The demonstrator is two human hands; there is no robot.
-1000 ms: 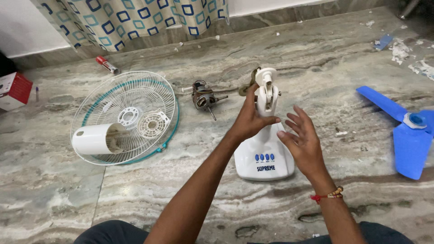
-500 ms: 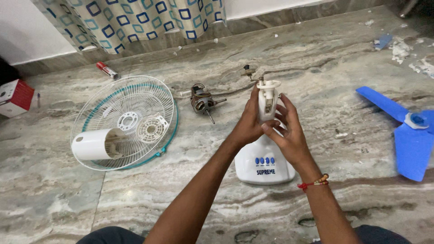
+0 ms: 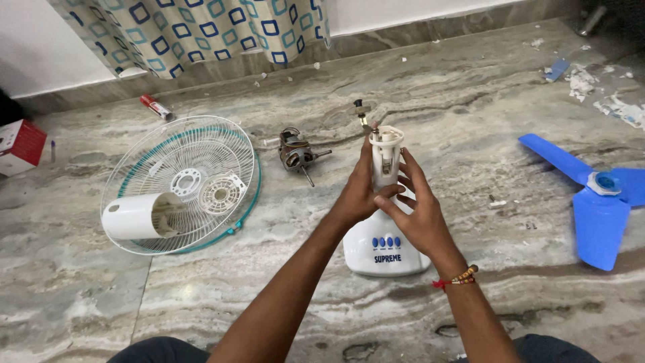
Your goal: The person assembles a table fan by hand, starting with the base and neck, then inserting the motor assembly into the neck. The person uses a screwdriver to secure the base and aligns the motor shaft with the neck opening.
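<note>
A white fan base (image 3: 384,250) with blue buttons stands on the marble floor in front of me. Its upright neck (image 3: 385,153) rises between my hands. My left hand (image 3: 358,191) wraps the neck from the left. My right hand (image 3: 414,215) grips the neck's lower part from the right, fingers curled around it. A small brass-coloured part with a wire (image 3: 361,113) lies just behind the neck's top.
A fan motor (image 3: 295,151) lies left of the neck. Farther left, a white wire guard with teal rim (image 3: 185,181) carries a white motor housing (image 3: 134,216). A blue fan blade (image 3: 594,195) lies at right. Red box (image 3: 20,142) and paper scraps (image 3: 581,79) lie at the edges.
My right hand, open and apart from the neck a second ago, has closed around it. The neck's top has turned to face more upward. My left hand keeps its hold.
</note>
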